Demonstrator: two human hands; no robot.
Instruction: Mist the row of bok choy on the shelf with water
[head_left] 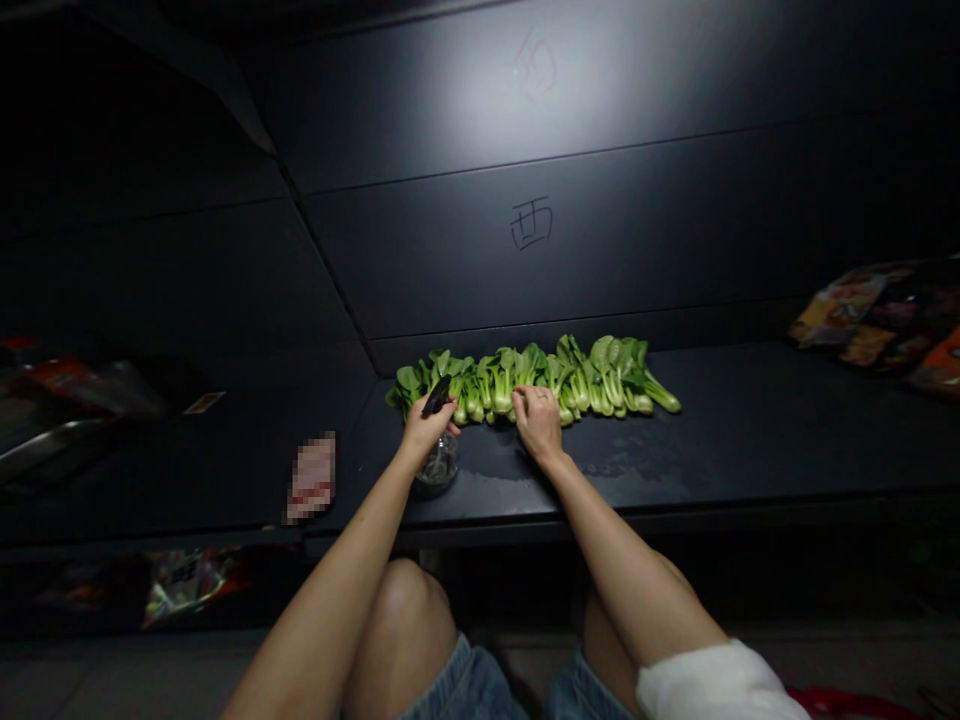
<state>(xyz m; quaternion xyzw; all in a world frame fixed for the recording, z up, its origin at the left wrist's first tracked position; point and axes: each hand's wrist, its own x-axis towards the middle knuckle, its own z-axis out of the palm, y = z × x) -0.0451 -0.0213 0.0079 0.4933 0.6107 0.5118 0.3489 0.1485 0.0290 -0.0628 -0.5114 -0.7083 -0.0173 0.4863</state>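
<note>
Leafy greens (611, 372): one row, centre of the frame, lying side by side on a dark shelf (750, 440); leaves toward the back, pale stalk ends toward the person; rightmost piece slanting outward; spray bottle (437, 468): clear body, black trigger head, just left of centre, in front of the row's left end; left hand (427, 430): closed round the bottle's upper part; whether the trigger is pressed, cannot tell; right hand (540, 424): at the stalk ends mid-row, fingers bent; whether they pinch a stalk, hidden; step in hand, as judged: tending the row, right hand at the stalks, sprayer at the ready; next move, as judged, calls for a light right hand that leaves the stalks aligned, and a firm left grip with the nozzle aimed at the leaves; wet marks (637, 462): shelf, right of centre; back panel (420, 250): upper centre, bearing a handwritten character (532, 222); packets (862, 310): right edge, blurred.
</note>
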